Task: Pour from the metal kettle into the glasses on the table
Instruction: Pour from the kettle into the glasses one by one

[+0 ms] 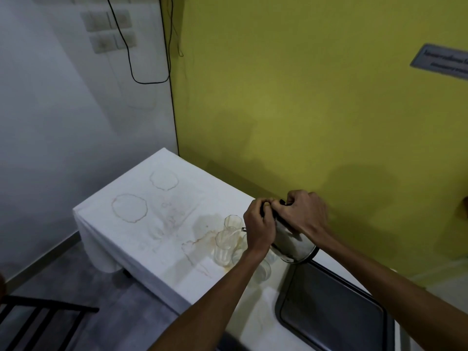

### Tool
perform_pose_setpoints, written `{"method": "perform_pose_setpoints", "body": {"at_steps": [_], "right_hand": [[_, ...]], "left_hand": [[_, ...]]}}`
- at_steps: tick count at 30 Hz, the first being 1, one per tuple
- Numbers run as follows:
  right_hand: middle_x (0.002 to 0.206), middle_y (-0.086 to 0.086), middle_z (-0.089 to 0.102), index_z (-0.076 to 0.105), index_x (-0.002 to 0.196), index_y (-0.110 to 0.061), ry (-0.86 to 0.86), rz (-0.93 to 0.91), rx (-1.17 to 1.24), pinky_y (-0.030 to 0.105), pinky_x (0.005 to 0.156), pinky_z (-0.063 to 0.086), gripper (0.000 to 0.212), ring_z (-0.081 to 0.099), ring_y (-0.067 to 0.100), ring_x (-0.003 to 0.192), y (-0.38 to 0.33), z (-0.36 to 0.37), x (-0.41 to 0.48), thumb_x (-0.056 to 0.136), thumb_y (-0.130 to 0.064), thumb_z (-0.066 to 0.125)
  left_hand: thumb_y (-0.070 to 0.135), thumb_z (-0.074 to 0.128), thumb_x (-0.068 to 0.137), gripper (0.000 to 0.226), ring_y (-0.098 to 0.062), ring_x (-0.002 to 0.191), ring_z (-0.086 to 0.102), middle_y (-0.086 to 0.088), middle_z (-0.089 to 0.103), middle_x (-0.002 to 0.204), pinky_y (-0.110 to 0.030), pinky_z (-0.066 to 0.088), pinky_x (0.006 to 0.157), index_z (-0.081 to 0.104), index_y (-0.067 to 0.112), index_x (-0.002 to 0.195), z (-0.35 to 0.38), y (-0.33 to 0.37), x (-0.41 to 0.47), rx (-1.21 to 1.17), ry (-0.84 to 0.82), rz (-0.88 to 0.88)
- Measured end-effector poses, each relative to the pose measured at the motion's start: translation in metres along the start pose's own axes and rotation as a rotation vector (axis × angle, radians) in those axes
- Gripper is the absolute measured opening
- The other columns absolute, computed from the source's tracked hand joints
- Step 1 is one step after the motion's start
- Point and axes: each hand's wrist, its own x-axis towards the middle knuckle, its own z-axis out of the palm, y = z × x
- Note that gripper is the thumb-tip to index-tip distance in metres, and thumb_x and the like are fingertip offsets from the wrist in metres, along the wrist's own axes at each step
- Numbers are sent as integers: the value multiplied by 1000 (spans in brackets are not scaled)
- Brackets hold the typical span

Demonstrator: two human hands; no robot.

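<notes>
Head view: one kettle (293, 245), two hands (281, 219).

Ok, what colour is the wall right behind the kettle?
Yellow-green wall, behind the kettle; head view.

A white tablecloth (141, 224) is covering the table and hanging down its near-left side, showing brown ring stains and a yellowish spill mark. A dark metal tray (329, 310) is lying at the cloth's near-right end, next to the yellow wall (304, 110). A small sign (442, 61) is hanging on that wall (its lettering is too blurred to read). A black cable (131, 59) is looping down the white wall (50, 122) beside grey switch plates (111, 29). A black slatted chair (43, 323) is standing on the grey floor (114, 295) at lower left.
</notes>
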Motion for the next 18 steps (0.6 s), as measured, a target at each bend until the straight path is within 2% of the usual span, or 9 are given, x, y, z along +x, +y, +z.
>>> {"method": "perform_pose_setpoints", "body": {"at_steps": [3,7,11,15,18], "right_hand": [[43,-4,35,43,49,-18,-9,-6,3,23,45,29,47,33,16,41,-2,0,1,77,-52,60],[42,-2,39,49,50,-14,-9,9,-1,24,45,34,49,37,17,41,-1,-1,1,75,-55,56],[41,-2,38,45,49,-15,-12,3,-21,25,45,34,50,37,17,40,-3,-2,1,75,-57,55],[42,-2,36,42,49,-17,-15,-14,-13,24,44,30,51,35,17,40,-4,-2,0,79,-55,58],[41,-1,37,41,48,-15,2,-6,22,25,45,32,55,37,18,40,-5,-1,-1,82,-57,51]], "left_hand": [[30,41,91,32,-13,80,62,0,70,86,-24,48,70,67,12,89,-1,1,1,-2,1,4],[27,42,90,29,-13,79,61,0,69,84,-19,45,68,67,13,87,0,0,2,-4,5,12],[27,42,91,29,-12,79,61,0,70,85,-15,43,68,68,13,88,0,0,2,7,9,15],[20,46,92,24,-12,80,62,1,70,86,-17,44,69,68,13,89,-2,0,1,5,6,-8],[26,45,92,26,-14,79,62,1,69,84,-27,48,69,67,13,87,-3,0,0,4,7,-14]]}}
